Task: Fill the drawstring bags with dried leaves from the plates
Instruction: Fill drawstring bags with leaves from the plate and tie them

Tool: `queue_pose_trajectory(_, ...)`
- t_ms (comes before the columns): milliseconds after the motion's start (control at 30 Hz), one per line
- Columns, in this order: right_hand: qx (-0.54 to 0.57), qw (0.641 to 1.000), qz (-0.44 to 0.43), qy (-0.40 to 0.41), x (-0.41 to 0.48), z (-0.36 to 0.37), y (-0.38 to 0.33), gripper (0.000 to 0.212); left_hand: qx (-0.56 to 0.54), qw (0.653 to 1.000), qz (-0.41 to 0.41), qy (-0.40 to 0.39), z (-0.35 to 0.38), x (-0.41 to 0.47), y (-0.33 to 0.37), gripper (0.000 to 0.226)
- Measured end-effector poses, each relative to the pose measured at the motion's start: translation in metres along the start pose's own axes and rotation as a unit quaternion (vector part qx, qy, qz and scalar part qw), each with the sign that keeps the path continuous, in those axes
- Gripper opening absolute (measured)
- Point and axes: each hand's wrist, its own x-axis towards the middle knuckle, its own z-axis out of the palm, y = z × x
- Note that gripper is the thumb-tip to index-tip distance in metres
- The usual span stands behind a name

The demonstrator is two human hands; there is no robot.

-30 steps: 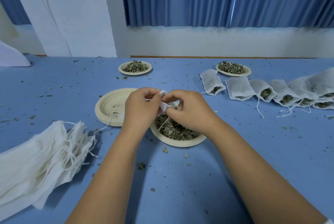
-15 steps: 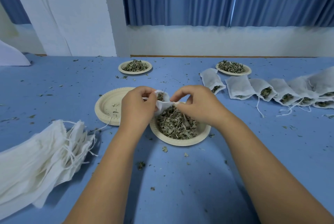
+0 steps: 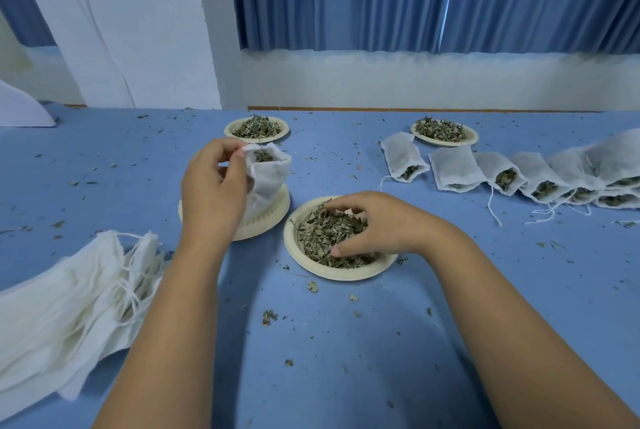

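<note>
Left hand point(image 3: 214, 196) pinches the rim of the open drawstring bag point(image 3: 268, 175), 10 o'clock of plate point(image 3: 343, 274). Right hand point(image 3: 377, 231) curls round dried leaves point(image 3: 322, 234) there. Hands apart.

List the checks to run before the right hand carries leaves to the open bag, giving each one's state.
1. Bag mouth open: ok.
2. Left hand pinches the bag's rim: ok.
3. Right hand grip curled on dried leaves in the near plate: ok.
4. Bag held over the left plate, which can catch spills: ok.
5. Room left inside the bag: cannot tell.
</note>
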Motion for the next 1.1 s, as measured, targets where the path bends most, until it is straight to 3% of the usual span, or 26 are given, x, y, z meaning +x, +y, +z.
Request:
queue_pose_trajectory(100,-0.039,0.999,0.005,-0.001,0.004,0.008,0.0,0.073,0.033,0.997,-0.014,-0.072,0.006,-0.003,-0.003,0.021)
queue_pose_trajectory(267,-0.077,0.996,-0.001,0.055,0.011,0.019,0.0,0.046,0.107,0.981,0.001,-0.163,0.018,-0.012,-0.006,0.018)
queue_pose_trajectory(433,0.003,0.995,0.019,0.096,0.009,0.007,0.002,0.046,0.12,0.981,-0.022,-0.148,0.02,-0.012,-0.005,0.014)
queue_pose_trajectory(567,0.051,0.989,0.011,0.142,0.006,-0.006,0.001,0.031,0.121,0.984,-0.032,-0.127,0.022,-0.014,-0.001,0.013)
queue_pose_trajectory(767,0.171,0.959,0.0,0.225,-0.002,-0.017,-0.002,0.021,0.12,0.985,-0.036,-0.118,0.026,-0.016,0.001,0.011)
queue_pose_trajectory(967,0.284,0.929,-0.054,0.229,-0.003,-0.008,-0.019,0.017,0.092,0.988,-0.05,-0.111,0.034,-0.02,0.004,0.014)
queue_pose_trajectory(1100,0.27,0.931,-0.035,0.242,0.005,0.008,-0.024,0.015,0.028,0.987,-0.089,-0.127,0.038,-0.022,0.006,0.024)
